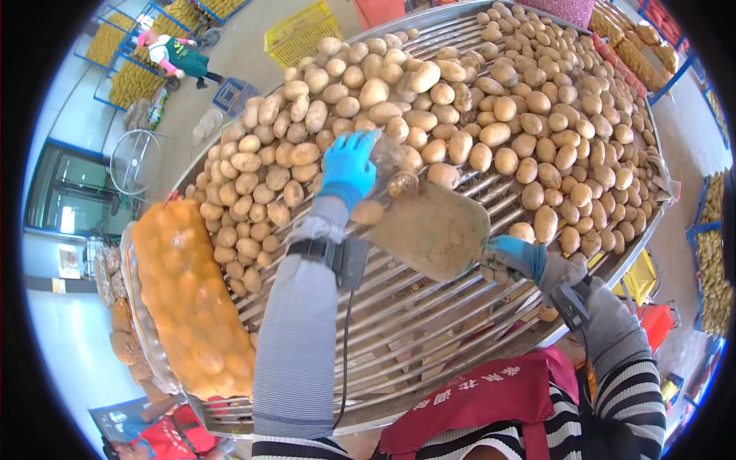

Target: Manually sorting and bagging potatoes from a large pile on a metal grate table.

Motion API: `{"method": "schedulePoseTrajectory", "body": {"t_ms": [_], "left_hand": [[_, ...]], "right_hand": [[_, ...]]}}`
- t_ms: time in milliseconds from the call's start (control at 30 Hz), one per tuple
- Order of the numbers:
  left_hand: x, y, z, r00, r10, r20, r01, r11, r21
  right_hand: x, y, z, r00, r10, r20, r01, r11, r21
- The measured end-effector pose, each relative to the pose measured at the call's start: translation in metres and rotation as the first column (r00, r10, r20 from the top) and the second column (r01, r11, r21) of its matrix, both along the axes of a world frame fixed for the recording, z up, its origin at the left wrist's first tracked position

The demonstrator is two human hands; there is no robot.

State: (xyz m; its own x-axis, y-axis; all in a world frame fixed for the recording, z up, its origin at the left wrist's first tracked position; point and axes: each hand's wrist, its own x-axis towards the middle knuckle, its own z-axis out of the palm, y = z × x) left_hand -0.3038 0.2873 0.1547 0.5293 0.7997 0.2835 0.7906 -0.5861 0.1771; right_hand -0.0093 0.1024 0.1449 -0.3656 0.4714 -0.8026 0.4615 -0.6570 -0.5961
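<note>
My left hand [348, 164], in a blue glove, lies on the near edge of the potato heap [374, 92], fingers stretched forward. It is beside a clear plastic-like part at the mouth of a worn, scoop-like tool [434, 230]; whether it grips this part is unclear. A few potatoes show at that mouth. My right hand [517, 256], also blue-gloved, is closed around the tool's right end, its fingers partly hidden. The tool is over the metal bars of a slatted sorting table [402, 322]. More potatoes [552, 115] cover the table's far and right parts.
A full orange mesh sack of potatoes [187, 299] lies on the table's left end. Beyond stand a yellow crate [302, 34] and a blue crate [234, 96]. One person in a green apron [178, 54] is at the upper left, another in red [175, 434] at the lower left.
</note>
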Motion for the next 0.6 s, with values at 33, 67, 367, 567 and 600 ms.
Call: {"method": "schedulePoseTrajectory", "body": {"t_ms": [33,67,367,567,600], "left_hand": [[0.007,0.017,-0.003,0.988,0.027,-0.154,-0.029,0.999,-0.013],[0.010,0.032,-0.005,0.968,-0.003,-0.251,-0.021,0.995,-0.094],[0.024,0.056,-0.026,0.808,-0.128,-0.575,-0.130,0.913,-0.386],[0.021,-0.010,-0.022,0.870,-0.314,-0.380,0.231,0.941,-0.248],[0.020,-0.013,-0.019,0.871,-0.310,-0.380,0.232,0.943,-0.237]], "right_hand": [[0.001,-0.001,0.001,1.000,-0.009,-0.009,0.009,1.000,-0.003],[0.002,-0.005,0.000,1.000,-0.021,-0.023,0.021,1.000,0.021],[0.011,-0.006,-0.025,0.969,-0.102,-0.224,0.112,0.993,0.030],[0.007,-0.017,-0.008,0.984,-0.104,-0.143,0.106,0.994,0.005],[0.008,-0.021,-0.008,0.979,-0.132,-0.157,0.136,0.991,0.012]]}}
